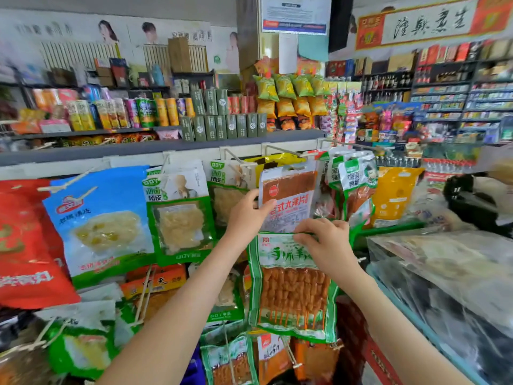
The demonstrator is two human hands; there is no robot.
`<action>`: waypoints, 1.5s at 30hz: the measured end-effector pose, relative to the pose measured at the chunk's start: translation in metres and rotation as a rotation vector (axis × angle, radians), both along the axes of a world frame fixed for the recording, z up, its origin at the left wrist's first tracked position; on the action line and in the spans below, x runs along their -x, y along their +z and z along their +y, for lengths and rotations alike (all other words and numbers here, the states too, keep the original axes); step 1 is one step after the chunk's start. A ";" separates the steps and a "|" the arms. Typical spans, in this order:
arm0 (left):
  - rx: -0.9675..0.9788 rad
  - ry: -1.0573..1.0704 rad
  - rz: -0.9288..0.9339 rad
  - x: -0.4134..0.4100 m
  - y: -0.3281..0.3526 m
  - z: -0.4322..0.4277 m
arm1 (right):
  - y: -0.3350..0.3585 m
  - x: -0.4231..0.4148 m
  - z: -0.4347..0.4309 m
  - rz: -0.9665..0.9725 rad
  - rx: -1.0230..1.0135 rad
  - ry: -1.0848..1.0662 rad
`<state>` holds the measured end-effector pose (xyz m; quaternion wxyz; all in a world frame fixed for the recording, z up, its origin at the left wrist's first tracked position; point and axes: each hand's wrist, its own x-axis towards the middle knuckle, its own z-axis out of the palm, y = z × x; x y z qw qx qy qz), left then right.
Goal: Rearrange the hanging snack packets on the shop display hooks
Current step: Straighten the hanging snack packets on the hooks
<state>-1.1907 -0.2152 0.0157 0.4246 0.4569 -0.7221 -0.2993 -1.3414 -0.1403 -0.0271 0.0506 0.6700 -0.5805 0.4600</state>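
Observation:
A white and brown spicy-strip packet (288, 195) hangs from a wire hook (280, 151) at the middle of the display. My left hand (247, 215) grips its left edge, thumb across the front. Just below, my right hand (324, 240) pinches the top edge of a green-bordered packet of orange skewers (291, 290), which hangs down from my fingers. Green and white pork-skin packets (180, 212) hang to the left, green duck-snack packets (352, 184) to the right.
A blue packet (102, 220) and a red packet (25, 245) hang at far left. More packets crowd the lower hooks (230, 359). A shelf of boxes and cans (222, 120) runs above. A plastic-covered counter (444, 287) stands at right.

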 end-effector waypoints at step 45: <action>-0.833 -0.005 -0.445 -0.152 -0.280 0.151 | -0.274 -0.116 0.044 0.195 -0.715 0.365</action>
